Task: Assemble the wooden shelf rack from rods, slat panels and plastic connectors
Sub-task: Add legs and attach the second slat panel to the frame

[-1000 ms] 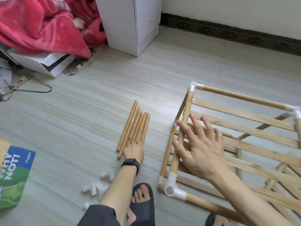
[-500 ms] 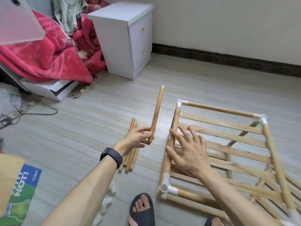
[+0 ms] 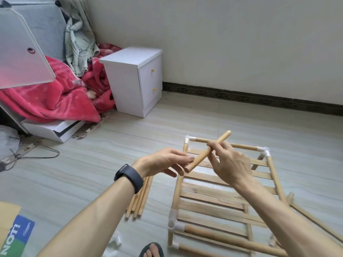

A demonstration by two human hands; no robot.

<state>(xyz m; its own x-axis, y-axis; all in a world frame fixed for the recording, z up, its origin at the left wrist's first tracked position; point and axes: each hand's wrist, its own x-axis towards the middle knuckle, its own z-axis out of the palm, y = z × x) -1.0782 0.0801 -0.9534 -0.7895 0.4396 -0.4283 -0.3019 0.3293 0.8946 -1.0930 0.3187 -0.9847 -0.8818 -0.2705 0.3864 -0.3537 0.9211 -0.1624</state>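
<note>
Above the floor (image 3: 185, 123), left hand (image 3: 163, 162) and right hand (image 3: 230, 164) grip rod (image 3: 200, 158).

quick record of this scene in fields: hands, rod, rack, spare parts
left hand: pinches the rod's lower end
right hand: grips the rod near its middle
rod: in the air, tilted, above the rack
rack: part built, lying on the floor
spare rods: bundled on the floor, left of the rack
cabinet: white, by the wall
</note>
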